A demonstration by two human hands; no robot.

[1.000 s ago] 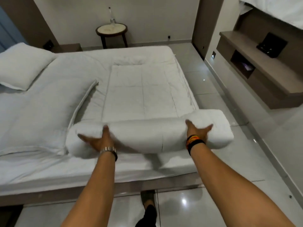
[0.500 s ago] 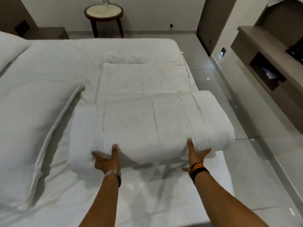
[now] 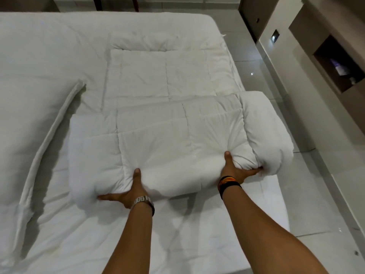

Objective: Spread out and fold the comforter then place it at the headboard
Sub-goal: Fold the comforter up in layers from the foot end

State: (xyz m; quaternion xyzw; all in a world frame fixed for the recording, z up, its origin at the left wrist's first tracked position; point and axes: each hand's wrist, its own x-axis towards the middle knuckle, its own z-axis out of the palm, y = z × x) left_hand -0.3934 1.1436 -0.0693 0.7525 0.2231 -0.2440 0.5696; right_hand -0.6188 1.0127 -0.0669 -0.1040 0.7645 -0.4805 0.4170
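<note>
A thick white quilted comforter [image 3: 167, 135] lies on the white bed [image 3: 59, 234], its near part folded into a fat bundle and its far part still flat on the mattress. My left hand [image 3: 128, 191], with a metal watch, grips the bundle's near edge on the left, thumb on top and fingers underneath. My right hand [image 3: 237, 171], with dark wristbands, grips the near edge on the right, beside the bulging right end that overhangs the bed's side.
A long white pillow or folded sheet [image 3: 29, 135] lies along the bed's left part. Glossy tiled floor [image 3: 296, 184] runs right of the bed. A wall shelf unit with an open niche [image 3: 339, 66] stands at right. Dark table legs [image 3: 116, 3] show beyond the bed.
The comforter bundle has been rolled or folded further across the bed, away from the near edge. Both hands went from pressing flat on it to gripping its near edge. The camera leaned in closer.
</note>
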